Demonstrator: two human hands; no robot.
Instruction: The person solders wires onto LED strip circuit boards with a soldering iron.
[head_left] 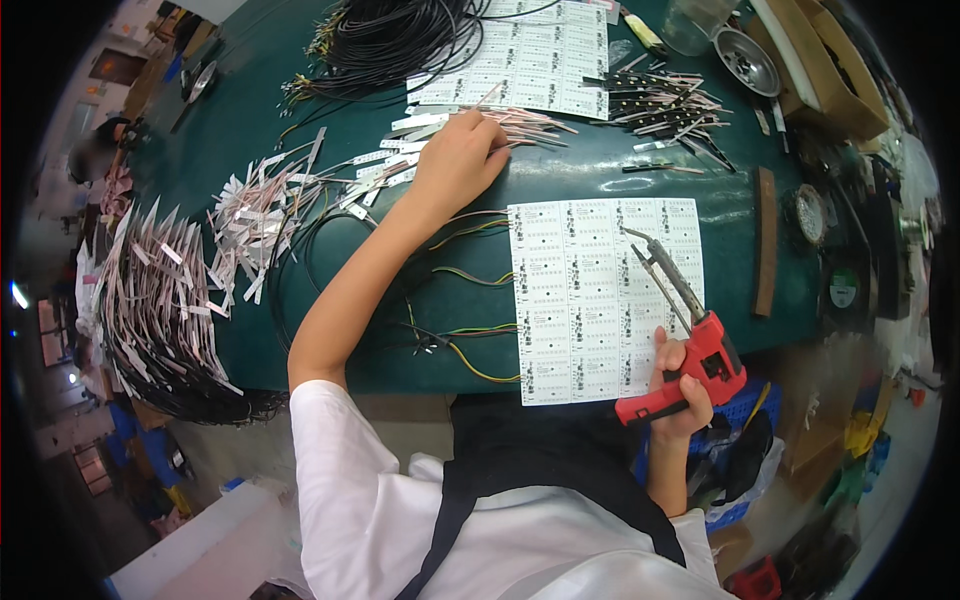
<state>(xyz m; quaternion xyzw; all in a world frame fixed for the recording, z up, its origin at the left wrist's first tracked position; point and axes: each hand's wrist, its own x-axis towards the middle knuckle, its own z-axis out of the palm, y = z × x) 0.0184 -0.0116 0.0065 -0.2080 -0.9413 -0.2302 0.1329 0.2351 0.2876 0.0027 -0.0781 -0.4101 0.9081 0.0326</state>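
Note:
My right hand [680,390] is wrapped round a red soldering gun [705,365], its metal tip pointing up and left over a white circuit board panel [570,300]. Coloured wires [480,277] run out from the panel's left edge. Farther off, my left hand [463,155] is curled down on a pile of thin pinkish strips [530,127] with white ends. Its fingertips are partly hidden, so what they pinch cannot be made out.
White panels [560,60] lie at the back beside a black cable bundle [390,45]. Dark strips [665,105] are at back right, near a metal bowl [747,62] and cardboard box [825,70]. Bundled strips [160,300] cover the left side; a wooden bar [764,240] lies right.

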